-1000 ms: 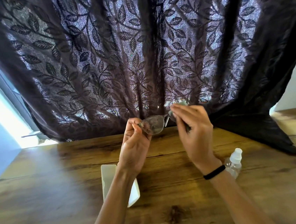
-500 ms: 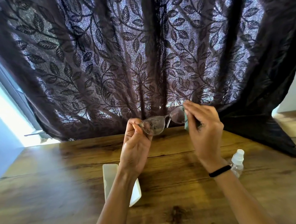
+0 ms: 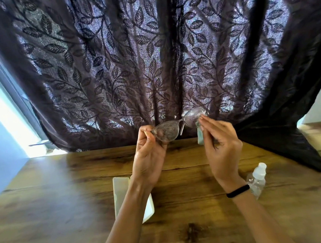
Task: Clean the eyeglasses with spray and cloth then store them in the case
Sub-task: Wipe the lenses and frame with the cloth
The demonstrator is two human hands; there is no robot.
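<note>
I hold a pair of thin-framed eyeglasses [image 3: 178,126] up in front of the dark curtain, above the table's far edge. My left hand [image 3: 149,156] pinches the left lens rim between thumb and fingers. My right hand [image 3: 220,146] pinches a pale green cloth [image 3: 200,138] against the right lens, which now shows mostly uncovered. Both lenses look smeared. A small clear spray bottle [image 3: 258,179] with a white cap stands on the table by my right wrist. A white glasses case [image 3: 121,192] lies under my left forearm, partly hidden.
The wooden table [image 3: 55,201] fills the lower view. A dark leaf-patterned curtain [image 3: 148,53] hangs behind it, and its corner drapes onto the table at the right [image 3: 289,147]. A bright window strip [image 3: 6,117] runs along the left.
My right hand slid with the cloth from over the right lens toward its outer right edge, uncovering most of that lens. The left hand kept its pinch on the frame.
</note>
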